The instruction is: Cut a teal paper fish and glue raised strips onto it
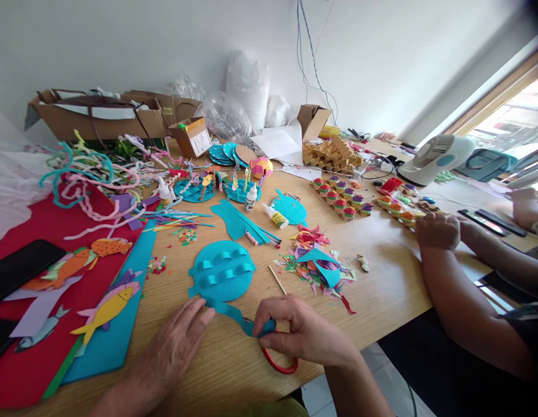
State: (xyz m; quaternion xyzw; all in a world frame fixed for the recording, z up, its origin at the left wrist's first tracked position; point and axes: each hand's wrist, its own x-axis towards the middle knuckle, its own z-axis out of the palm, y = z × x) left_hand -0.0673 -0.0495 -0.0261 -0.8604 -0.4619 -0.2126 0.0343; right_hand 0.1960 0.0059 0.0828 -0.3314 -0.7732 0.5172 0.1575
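Note:
A round turquoise foam or felt piece (223,271) with several small raised loops lies in front of me. My left hand (175,344) rests flat on the table below it, fingers stretched out. Its fingertips touch the left end of a narrow turquoise strip (227,308). The other end of this strip is pinched between the thumb and fingers of my right hand (290,330). Beneath that hand are scissors with red handles (281,365), partly covered by fingers and strip. A thin wooden stick (277,279) lies just above my right hand.
Colourful scraps (323,266) lie to the right, glue bottles (250,198) behind. Paper fish (108,307) rest on coloured sheets (28,370) at left. Painted egg cartons (342,197) and a white fan (438,159) stand farther right. Another person's arms (451,278) rest on the table's right side.

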